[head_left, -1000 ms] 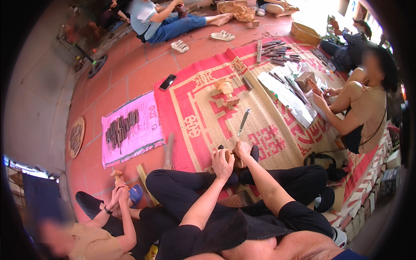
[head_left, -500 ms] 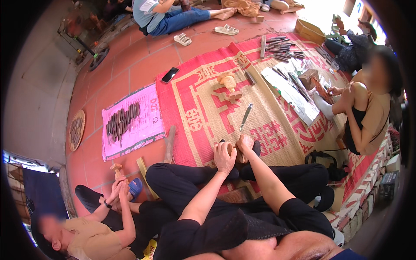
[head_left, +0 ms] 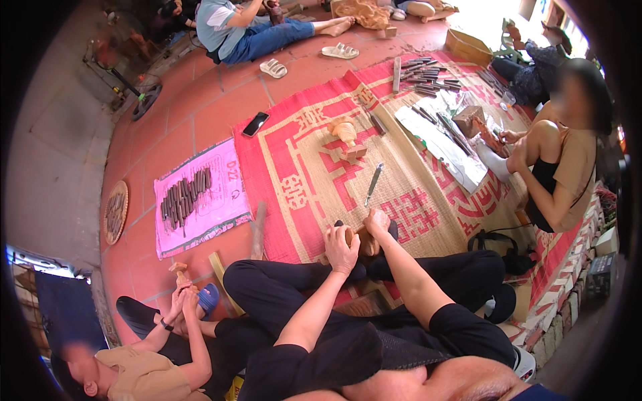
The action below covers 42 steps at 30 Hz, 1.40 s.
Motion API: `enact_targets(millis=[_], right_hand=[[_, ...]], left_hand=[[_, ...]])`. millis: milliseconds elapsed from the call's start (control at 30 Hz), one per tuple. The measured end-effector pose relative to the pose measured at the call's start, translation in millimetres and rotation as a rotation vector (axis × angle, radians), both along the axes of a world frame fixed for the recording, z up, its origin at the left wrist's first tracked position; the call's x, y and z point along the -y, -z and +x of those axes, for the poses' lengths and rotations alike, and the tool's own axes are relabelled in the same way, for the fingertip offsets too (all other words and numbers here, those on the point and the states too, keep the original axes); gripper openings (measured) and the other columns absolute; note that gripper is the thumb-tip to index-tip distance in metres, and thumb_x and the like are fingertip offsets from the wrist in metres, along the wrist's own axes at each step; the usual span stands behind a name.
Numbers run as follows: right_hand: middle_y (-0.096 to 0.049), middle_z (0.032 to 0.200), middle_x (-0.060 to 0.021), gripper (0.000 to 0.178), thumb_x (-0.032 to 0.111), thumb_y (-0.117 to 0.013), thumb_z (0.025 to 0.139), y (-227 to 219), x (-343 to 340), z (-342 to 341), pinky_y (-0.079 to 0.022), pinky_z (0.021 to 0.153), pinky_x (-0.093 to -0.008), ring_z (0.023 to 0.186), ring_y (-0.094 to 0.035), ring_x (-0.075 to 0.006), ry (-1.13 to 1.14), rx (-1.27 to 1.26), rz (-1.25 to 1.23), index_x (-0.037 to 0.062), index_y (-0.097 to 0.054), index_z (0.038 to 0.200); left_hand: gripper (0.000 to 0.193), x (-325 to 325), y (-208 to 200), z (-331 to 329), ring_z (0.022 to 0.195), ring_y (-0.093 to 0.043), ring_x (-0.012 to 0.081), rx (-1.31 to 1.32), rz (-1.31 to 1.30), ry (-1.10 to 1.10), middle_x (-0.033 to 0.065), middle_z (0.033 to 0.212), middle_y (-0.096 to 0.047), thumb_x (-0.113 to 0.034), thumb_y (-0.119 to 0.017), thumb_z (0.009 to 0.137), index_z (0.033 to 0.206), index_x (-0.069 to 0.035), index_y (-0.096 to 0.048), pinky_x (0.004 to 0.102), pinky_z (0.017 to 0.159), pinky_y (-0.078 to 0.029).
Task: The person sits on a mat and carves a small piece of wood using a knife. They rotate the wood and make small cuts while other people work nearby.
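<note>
Between my feet, a brown piece of wood (head_left: 367, 245) is mostly covered by my hands. My left hand (head_left: 342, 248) is closed around its left side, fingers curled over it. My right hand (head_left: 377, 221) is closed in a fist at its far right side; what lies inside that fist is hidden. Just beyond the right hand, a slim tool with a dark handle and pale blade (head_left: 375, 183) rests on the red and tan woven mat (head_left: 314, 220). Farther off on the mat stands a pale carved wooden figure (head_left: 344, 131) on a block base.
A phone (head_left: 255, 124) lies at the mat's left edge. Several carving tools (head_left: 186, 199) cover a pink sheet to the left, and more (head_left: 428, 75) lie at the far right. Co-workers sit at lower left (head_left: 144, 374) and right (head_left: 572, 160). A wooden strip (head_left: 258, 230) lies near my left knee.
The whole view has shifted slightly. My hands stay closed at the wood, with only small movement. The slim tool has kept its place on the mat.
</note>
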State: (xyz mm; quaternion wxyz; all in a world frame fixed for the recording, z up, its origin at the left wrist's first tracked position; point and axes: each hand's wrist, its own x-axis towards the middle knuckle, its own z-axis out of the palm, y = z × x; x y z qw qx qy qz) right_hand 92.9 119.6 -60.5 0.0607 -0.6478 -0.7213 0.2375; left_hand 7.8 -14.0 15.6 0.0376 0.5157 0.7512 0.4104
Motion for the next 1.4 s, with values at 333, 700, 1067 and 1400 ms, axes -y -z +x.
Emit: enact_targets(millis=[333, 700, 1067, 1400], right_hand=[[-0.069, 0.095, -0.0201, 0.028, 0.024, -0.065, 0.073, 8.5, 5.1, -2.6, -0.053, 0.081, -0.0462, 0.093, -0.067, -0.0375, -0.022, 0.018, -0.123, 0.004, -0.07, 0.091], [-0.069, 0.097, -0.0205, 0.023, 0.019, -0.062, 0.076, 1.6, 18.3, -3.8, -0.054, 0.079, -0.0467, 0.09, -0.067, -0.0383, -0.078, -0.014, -0.04, 0.0035, -0.069, 0.091], [-0.068, 0.098, -0.0214, 0.02, 0.016, -0.061, 0.075, -25.7, 29.8, -3.3, -0.054, 0.08, -0.046, 0.092, -0.067, -0.037, -0.125, -0.081, -0.027, 0.0035, -0.068, 0.089], [-0.069, 0.094, -0.0216, 0.021, 0.017, -0.06, 0.077, -7.2, 13.5, -2.9, -0.054, 0.079, -0.0466, 0.089, -0.067, -0.0394, -0.097, -0.052, 0.018, 0.0027, -0.069, 0.09]], left_hand=[[0.028, 2.0, -2.7, 0.9, 0.1, -0.05, 0.034, 0.027, -0.015, 0.017, 0.012, 0.097, -0.055, -0.018, -0.066, 0.078, 0.101, -0.006, -0.057, 0.0437, 0.093, -0.04], [0.027, 5.0, -2.4, -0.1, 0.101, -0.05, 0.0339, 0.023, 0.001, 0.006, 0.0122, 0.098, -0.055, -0.019, -0.066, 0.078, 0.1, -0.006, -0.057, 0.0436, 0.094, -0.04], [0.027, 8.3, 1.5, -2.5, 0.101, -0.05, 0.0337, 0.022, 0.023, -0.006, 0.0118, 0.098, -0.056, -0.018, -0.066, 0.077, 0.1, -0.006, -0.057, 0.044, 0.093, -0.04], [0.027, 12.0, 1.5, -3.7, 0.1, -0.05, 0.0344, 0.008, 0.047, -0.002, 0.0124, 0.098, -0.055, -0.018, -0.065, 0.077, 0.1, -0.006, -0.057, 0.0443, 0.094, -0.039]])
